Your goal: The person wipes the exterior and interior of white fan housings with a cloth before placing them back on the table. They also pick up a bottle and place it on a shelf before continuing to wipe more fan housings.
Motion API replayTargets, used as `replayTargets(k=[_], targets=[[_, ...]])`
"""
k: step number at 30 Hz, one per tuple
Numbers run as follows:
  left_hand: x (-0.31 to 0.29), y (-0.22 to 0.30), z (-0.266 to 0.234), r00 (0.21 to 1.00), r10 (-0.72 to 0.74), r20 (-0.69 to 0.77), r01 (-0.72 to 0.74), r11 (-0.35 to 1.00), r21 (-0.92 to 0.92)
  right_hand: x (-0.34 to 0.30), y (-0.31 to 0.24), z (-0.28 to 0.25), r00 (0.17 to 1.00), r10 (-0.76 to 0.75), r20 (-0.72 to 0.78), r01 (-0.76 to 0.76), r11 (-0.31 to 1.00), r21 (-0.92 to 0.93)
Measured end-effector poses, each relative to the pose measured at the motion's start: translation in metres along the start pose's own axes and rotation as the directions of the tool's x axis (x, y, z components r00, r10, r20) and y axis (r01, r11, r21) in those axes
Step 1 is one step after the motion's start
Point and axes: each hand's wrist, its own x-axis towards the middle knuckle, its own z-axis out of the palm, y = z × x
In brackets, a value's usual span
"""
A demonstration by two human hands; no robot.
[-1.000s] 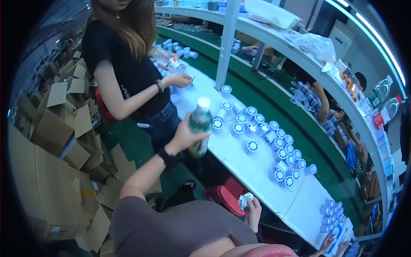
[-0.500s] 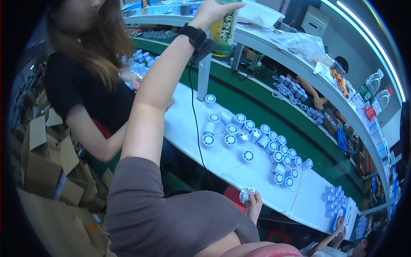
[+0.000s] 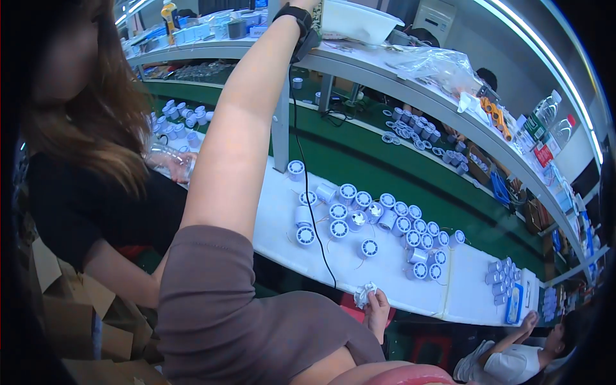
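Note:
My left arm reaches up to the raised shelf, a black band on its wrist. Only part of my left hand [image 3: 305, 4] shows at the top edge, its fingers cut off by the frame. A bottle with a green and yellow label [image 3: 316, 24] is beside that hand, mostly behind the wrist, and appears still held. My right hand [image 3: 377, 311] is low, by the near edge of the white table [image 3: 346, 273], closed around a crumpled white tissue [image 3: 365, 294]. Several white cylindrical parts with slotted round ends [image 3: 369, 248] and thin wires stand or lie on the table.
A co-worker in black [image 3: 109, 212] stands close at left with a clear plastic container [image 3: 168, 160]. A black cable [image 3: 312, 212] hangs across the table. The shelf [image 3: 410, 74] carries a white bin [image 3: 359, 22], plastic bags and bottles. Cardboard boxes [image 3: 77, 301] lie lower left.
My left hand has risen with the bottle toward the shelf and mostly left the frame. My right hand keeps the tissue. The view has shifted, and a seated person shows more at lower right.

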Motion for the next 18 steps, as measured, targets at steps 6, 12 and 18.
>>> replayTargets(k=[6,12,18], targets=[[0.009,-0.011,0.018,0.918,0.264,-0.297,-0.117,0.894,0.432,-0.002,0.008,-0.008,0.999,-0.014,-0.030,0.014,1.000,-0.002],[0.008,-0.015,0.019,0.960,0.150,-0.237,-0.027,0.890,0.456,-0.012,0.013,0.002,0.997,-0.013,-0.073,0.014,1.000,0.007],[-0.003,-0.027,0.029,0.872,0.343,-0.348,-0.125,0.845,0.520,-0.011,0.014,0.001,0.995,-0.015,-0.096,0.018,0.999,0.027]])
